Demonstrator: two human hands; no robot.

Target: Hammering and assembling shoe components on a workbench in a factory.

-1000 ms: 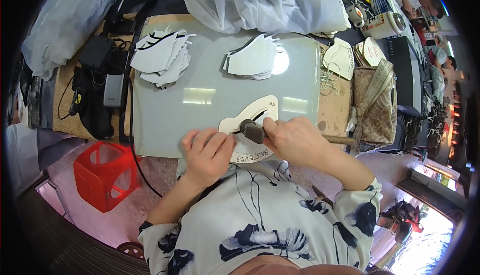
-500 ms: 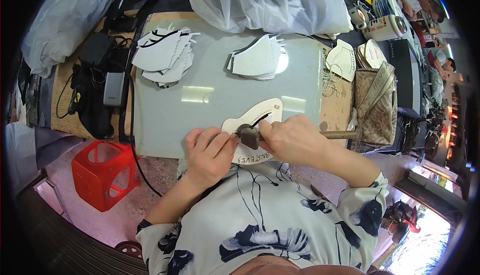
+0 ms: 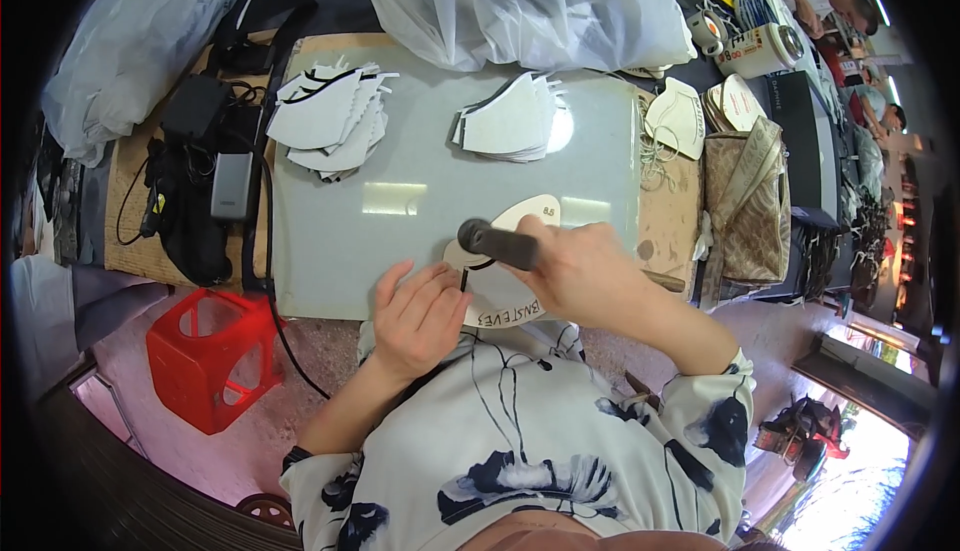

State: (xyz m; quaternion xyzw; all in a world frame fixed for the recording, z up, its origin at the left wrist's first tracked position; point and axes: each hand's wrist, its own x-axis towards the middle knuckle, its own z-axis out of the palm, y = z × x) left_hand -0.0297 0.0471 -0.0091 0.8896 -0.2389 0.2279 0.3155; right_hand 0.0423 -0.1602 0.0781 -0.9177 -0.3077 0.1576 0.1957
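My right hand is closed round a hammer whose dark head is tilted over a cream shaped pattern piece at the near edge of the mat. The hammer head hides part of that piece. Dark lettering runs along the piece's near side. Beside its left edge my left hand lies with fingers stretched out, the fingertips close to a thin black strip on the piece.
Two piles of white cut pieces lie on the grey mat. A clear plastic bag lies behind it. Cream patterns and a brown patterned pouch sit right. A red stool stands left; a power bank lies nearby.
The hammer has turned in my right hand, its head now further up and left. My right fingers have left the pattern piece's surface, and my left fingers have spread and drawn back slightly.
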